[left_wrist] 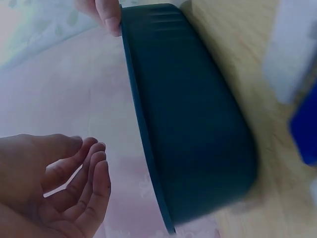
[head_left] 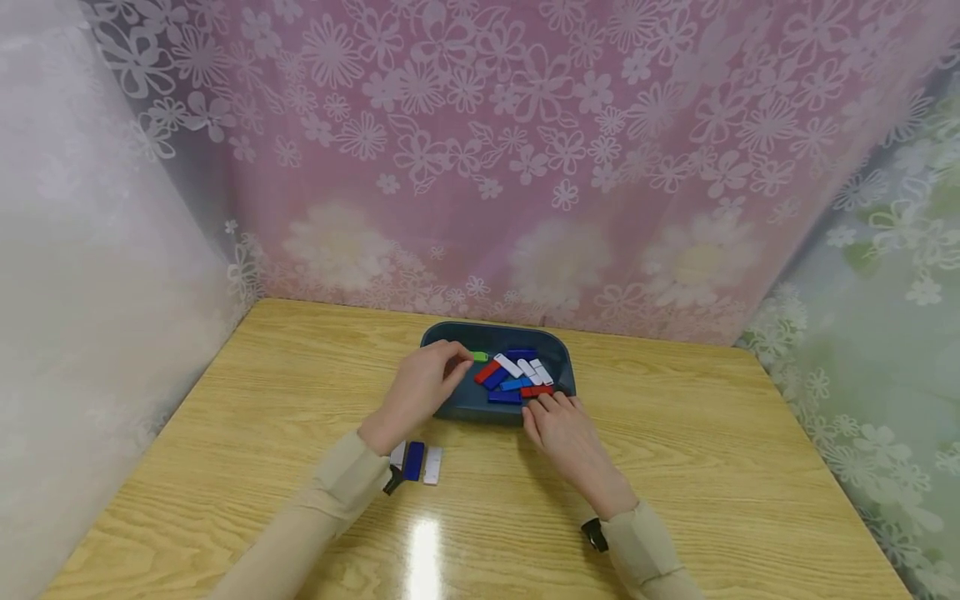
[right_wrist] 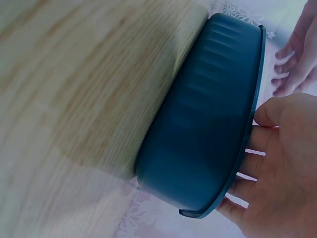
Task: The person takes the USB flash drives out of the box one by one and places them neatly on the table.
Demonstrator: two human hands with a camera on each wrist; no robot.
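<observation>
A dark teal plastic bin stands on the table and holds several USB sticks in white, red and blue. My left hand hovers over the bin's left side, fingers bent and thumb close to the index finger. A green USB stick lies by its fingertips in the head view. Nothing shows between those fingers in the left wrist view. My right hand holds the bin's near right rim, its fingers hooked over the edge; in the right wrist view the thumb touches the rim.
In front of the bin, a dark blue USB stick and a white USB stick lie side by side. Another white one is partly hidden by my left wrist. Flowered curtains hang behind and beside the wooden table.
</observation>
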